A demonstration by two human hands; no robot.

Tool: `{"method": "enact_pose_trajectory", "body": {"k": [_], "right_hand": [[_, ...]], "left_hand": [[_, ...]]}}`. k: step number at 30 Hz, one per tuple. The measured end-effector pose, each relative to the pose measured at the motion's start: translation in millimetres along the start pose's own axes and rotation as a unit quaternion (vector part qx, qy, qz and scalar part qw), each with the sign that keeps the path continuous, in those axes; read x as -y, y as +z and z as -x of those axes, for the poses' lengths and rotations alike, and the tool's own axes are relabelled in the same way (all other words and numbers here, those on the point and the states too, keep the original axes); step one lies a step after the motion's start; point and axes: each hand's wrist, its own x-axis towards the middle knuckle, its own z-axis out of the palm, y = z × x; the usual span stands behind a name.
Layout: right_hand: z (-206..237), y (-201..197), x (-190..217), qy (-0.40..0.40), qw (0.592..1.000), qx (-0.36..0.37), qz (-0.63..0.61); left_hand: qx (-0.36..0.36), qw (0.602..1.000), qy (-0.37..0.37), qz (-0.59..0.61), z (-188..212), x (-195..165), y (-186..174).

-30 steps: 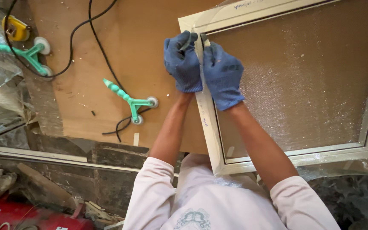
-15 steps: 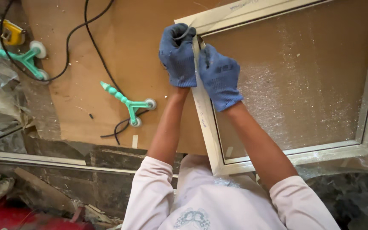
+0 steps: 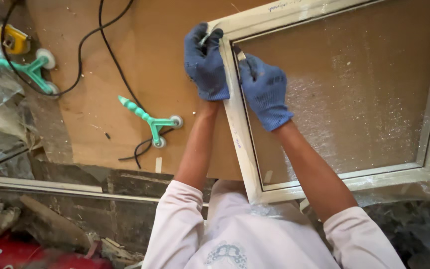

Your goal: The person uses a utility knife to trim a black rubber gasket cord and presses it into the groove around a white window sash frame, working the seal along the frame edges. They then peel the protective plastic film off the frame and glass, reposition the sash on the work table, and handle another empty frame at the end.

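Both my hands wear blue knit gloves and work at the top left corner of a white window frame (image 3: 241, 149) lying flat on a brown board (image 3: 100, 99). A fine mesh screen (image 3: 354, 89) fills the frame. My left hand (image 3: 205, 65) rests on the outer side of the corner and pinches a thin pale strip (image 3: 205, 39). My right hand (image 3: 266, 92) lies on the inner side, on the mesh edge. Its fingertips are closed on a short pale piece (image 3: 240, 54) at the frame's groove. What that piece is I cannot tell.
A green roller tool (image 3: 150, 119) lies on the board left of my arms, a second one (image 3: 32, 69) farther left beside a yellow tape measure (image 3: 15, 41). A black cable (image 3: 109, 55) loops across the board. Metal bars and rubble lie below the board's near edge.
Both hands have crept a little along the frame's left rail toward its top corner. The left hand now pinches the strip right at the corner.
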Motion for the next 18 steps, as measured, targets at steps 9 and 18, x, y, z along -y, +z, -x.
{"method": "enact_pose_trajectory", "body": {"k": [9, 18], "right_hand": [[0, 6, 5, 0.017, 0.999, -0.017, 0.025], [-4, 10, -4, 0.013, 0.998, 0.010, 0.065]], "left_hand": [[0.103, 0.981, -0.055, -0.158, 3, -23, -25], [0.026, 0.971, 0.137, -0.194, 29, -6, -14]]}}
